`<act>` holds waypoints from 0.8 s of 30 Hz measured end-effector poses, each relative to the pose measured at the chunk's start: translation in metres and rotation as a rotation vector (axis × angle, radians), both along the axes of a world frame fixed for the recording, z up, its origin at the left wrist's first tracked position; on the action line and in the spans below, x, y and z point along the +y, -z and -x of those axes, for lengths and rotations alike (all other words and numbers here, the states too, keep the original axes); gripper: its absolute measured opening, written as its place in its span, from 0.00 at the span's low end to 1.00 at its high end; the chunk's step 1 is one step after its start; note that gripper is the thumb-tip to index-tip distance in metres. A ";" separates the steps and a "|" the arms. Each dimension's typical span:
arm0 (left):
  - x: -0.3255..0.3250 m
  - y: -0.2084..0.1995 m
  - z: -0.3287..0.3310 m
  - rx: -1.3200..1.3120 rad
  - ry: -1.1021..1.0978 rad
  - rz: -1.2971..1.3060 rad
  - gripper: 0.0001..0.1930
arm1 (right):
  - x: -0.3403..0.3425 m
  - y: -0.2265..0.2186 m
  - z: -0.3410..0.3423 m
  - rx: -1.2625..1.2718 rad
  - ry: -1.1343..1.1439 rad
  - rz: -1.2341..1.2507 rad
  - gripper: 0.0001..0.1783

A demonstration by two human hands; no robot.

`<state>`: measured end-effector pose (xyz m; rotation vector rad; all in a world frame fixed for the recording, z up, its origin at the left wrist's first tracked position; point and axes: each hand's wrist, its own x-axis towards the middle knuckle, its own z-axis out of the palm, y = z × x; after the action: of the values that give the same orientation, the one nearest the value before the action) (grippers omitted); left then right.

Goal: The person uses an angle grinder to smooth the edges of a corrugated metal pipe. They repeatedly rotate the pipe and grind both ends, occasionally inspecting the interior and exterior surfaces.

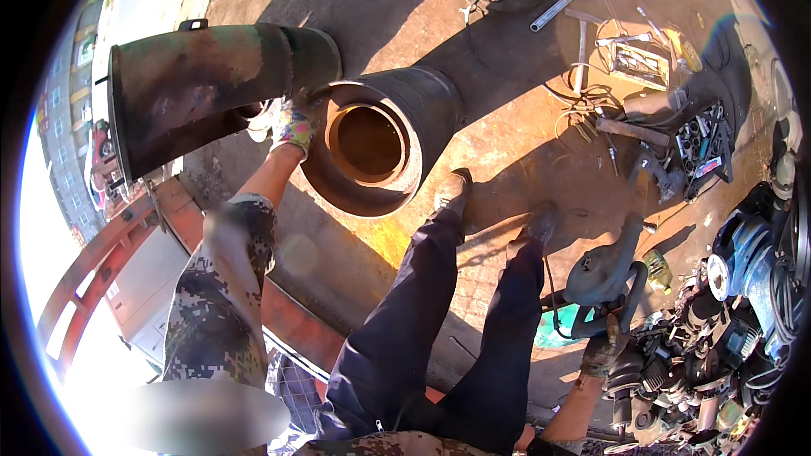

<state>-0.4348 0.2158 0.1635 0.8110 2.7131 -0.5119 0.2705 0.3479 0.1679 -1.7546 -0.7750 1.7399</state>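
My left hand, in a patterned work glove, is between two large rusty steel cylinders. Its fingers appear curled over the near rim of the ringed steel cylinder, which has a smaller ring inside its open end; the fingertips are hard to make out. Close by on the left lies the dark cut-open cylinder. Low on the right, my right hand, also gloved, is closed around the dark curved handle of a grey-green can with a long spout. A teal object shows beside that can.
A wrench, a hammer, cables and a wooden box lie on the ground ahead. To their right is a socket tray. Piled machine parts fill the lower right. A red metal frame runs along my left.
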 end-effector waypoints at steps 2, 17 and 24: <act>-0.036 0.004 -0.021 -0.068 0.071 -0.334 0.25 | -0.002 -0.021 0.031 -0.021 -0.089 -0.073 0.20; 0.066 -0.016 -0.162 -0.131 -0.011 -0.338 0.19 | 0.062 -0.198 0.019 -0.310 -0.850 -0.154 0.33; 0.105 0.029 -0.216 -0.487 -0.117 -0.749 0.33 | 0.107 -0.155 0.093 -0.151 -0.789 -0.066 0.23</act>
<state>-0.2189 0.3206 0.1341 0.7847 2.4272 0.6893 0.1775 0.4553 0.3231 -1.6554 -1.7442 2.0147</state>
